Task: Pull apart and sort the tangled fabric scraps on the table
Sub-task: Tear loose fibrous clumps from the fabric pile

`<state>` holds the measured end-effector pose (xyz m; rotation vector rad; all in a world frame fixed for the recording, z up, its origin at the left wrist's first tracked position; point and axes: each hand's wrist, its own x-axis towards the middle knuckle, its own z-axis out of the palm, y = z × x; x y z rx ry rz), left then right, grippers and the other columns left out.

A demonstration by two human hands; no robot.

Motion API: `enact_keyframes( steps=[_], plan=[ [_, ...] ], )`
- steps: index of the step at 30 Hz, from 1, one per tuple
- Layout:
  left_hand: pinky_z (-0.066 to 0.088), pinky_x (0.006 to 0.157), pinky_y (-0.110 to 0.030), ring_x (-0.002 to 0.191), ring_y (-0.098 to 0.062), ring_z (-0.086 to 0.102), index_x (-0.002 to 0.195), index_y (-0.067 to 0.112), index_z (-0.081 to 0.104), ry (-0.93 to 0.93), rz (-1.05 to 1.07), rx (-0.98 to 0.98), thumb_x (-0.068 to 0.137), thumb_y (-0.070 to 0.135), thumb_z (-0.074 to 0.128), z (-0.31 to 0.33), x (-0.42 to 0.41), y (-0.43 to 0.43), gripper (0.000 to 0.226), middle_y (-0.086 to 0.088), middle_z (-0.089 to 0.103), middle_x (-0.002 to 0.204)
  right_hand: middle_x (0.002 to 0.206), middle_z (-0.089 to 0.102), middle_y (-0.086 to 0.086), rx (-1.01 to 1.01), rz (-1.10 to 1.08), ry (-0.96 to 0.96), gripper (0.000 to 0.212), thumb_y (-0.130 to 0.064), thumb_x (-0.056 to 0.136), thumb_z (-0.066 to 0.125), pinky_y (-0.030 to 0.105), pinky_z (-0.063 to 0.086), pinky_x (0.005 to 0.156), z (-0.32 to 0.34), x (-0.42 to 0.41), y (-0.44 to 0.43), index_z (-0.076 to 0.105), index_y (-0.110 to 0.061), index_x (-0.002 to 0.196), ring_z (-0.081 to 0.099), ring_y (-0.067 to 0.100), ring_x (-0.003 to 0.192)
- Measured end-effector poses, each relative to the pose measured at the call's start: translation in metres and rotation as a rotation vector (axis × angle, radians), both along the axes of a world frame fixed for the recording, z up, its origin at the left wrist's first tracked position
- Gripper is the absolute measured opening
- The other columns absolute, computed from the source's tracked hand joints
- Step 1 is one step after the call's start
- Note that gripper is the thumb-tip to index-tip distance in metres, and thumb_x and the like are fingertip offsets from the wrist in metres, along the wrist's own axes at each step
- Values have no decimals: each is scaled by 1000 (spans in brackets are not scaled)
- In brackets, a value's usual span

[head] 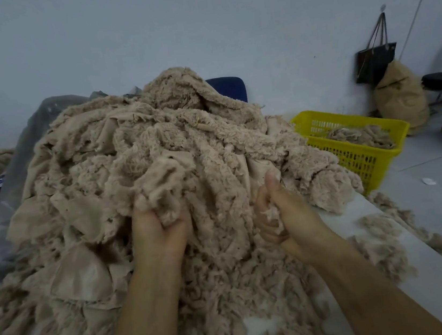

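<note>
White tabletop [361, 216], pale wall [113, 41], grey floor [439, 172] on right. Blue thing [227, 86] behind heap, mostly hidden. We count one big heap of fabric scraps [156, 153] covering most of tabletop, one yellow basket [353, 155] with some inside. Two hands: left hand [158, 231] grabs fluffy scrap, fingertips buried; right hand [279, 215] fingers [267, 228] squeeze tuft.
</note>
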<state>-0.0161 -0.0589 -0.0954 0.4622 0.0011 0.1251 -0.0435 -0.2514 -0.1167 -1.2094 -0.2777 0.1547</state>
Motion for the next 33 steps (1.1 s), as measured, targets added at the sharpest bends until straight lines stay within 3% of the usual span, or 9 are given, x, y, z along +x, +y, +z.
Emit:
enact_keyframes(
  steps=[4, 6, 8, 14, 17, 19, 24, 29, 33],
  plan=[
    [47, 48, -21, 59, -9, 61, 85, 18, 67, -109, 7, 503, 80, 32, 72, -6, -13, -25, 15, 4, 67, 72, 80, 72, -10, -365, -123, -100, 59, -81, 79, 42, 16, 48, 65, -1, 0, 10, 75, -32, 83, 62, 4, 67],
    [50, 51, -24, 66, -16, 67, 91, 12, 71, -56, -79, 658, 72, 36, 73, -10, -20, -40, 31, -1, 72, 77, 73, 69, -21, -545, -98, -92, 22, -46, 94, 58, 2, 43, 64, -8, -3, 11, 70, -36, 79, 61, -14, 68],
    [56, 57, -22, 78, -17, 75, 92, 12, 77, 7, -203, 701, 69, 38, 75, -13, -25, -48, 35, -2, 78, 87, 72, 63, -17, -545, -62, 46, 38, -4, 100, 54, 1, 43, 61, -20, -9, 4, 55, -40, 87, 61, -13, 65],
    [54, 89, -25, 107, -4, 67, 102, 44, 73, -124, -170, 959, 70, 59, 65, -9, -15, -44, 36, 17, 71, 113, 69, 68, -2, 522, -347, 173, 33, -8, 101, 39, 18, 54, 50, 11, 9, -24, 63, -13, 79, 65, 7, 55],
    [54, 69, -19, 81, -5, 72, 102, 37, 68, 68, 50, 949, 88, 46, 65, -9, 2, -42, 17, 13, 75, 90, 103, 60, 12, 896, -410, 250, 36, -34, 103, 47, 26, 60, 71, 11, 18, -36, 58, -1, 113, 71, 18, 80],
    [54, 61, -22, 65, -7, 70, 105, 24, 63, 197, 41, 871, 96, 33, 63, -8, 15, -47, 13, 10, 72, 66, 108, 64, 15, 707, -364, 360, 54, -46, 101, 48, 26, 60, 73, -4, 20, -28, 56, 4, 119, 73, 20, 86],
    [44, 51, -23, 49, -10, 53, 73, 12, 59, 229, -134, 832, 98, 17, 59, 6, 27, -58, 26, -1, 56, 58, 88, 71, 6, 60, -418, 260, 26, -30, 100, 54, 26, 55, 57, -16, 22, 7, 68, -9, 103, 65, 13, 62],
    [35, 51, -18, 50, 0, 44, 65, 20, 48, -277, -163, 1680, 99, 21, 53, 1, 1, -57, 35, 11, 51, 56, 123, 68, 7, -118, -417, 182, 44, -51, 95, 56, 40, 54, 92, -16, 19, 15, 68, -20, 123, 65, 21, 108],
    [35, 54, -23, 55, -2, 45, 72, 14, 51, -322, -261, 1817, 98, 26, 52, -6, -9, -56, 28, 5, 52, 65, 79, 70, 12, -108, -386, 188, 40, -43, 95, 61, 39, 52, 76, -15, 17, 12, 68, -4, 102, 67, 27, 76]
  ],
)
